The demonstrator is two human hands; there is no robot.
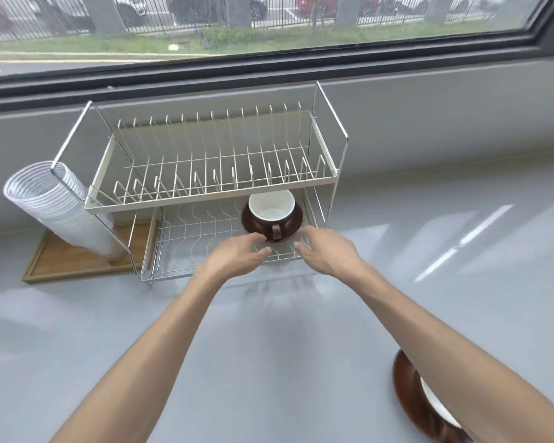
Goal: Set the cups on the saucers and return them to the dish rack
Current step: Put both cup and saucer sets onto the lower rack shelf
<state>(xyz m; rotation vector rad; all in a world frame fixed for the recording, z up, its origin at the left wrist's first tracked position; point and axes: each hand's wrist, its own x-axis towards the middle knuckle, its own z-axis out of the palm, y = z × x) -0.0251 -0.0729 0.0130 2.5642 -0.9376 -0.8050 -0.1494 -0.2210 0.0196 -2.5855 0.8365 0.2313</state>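
A brown cup (271, 212) with a white inside stands upright on a brown saucer (295, 220) in the right part of the lower tier of the two-tier wire dish rack (205, 193). Its handle points toward me. My left hand (237, 255) and my right hand (327, 247) hover just in front of the saucer, fingers apart, holding nothing. A second brown saucer (406, 391) with a white-lined cup (438, 404) on it sits on the counter at the lower right, partly hidden by my right forearm.
The rack's upper tier of plate slots is bare. A stack of white plastic cups (55, 203) leans on a wooden tray (77, 257) left of the rack. A grey counter (269, 346) stretches in front; a window ledge runs behind the rack.
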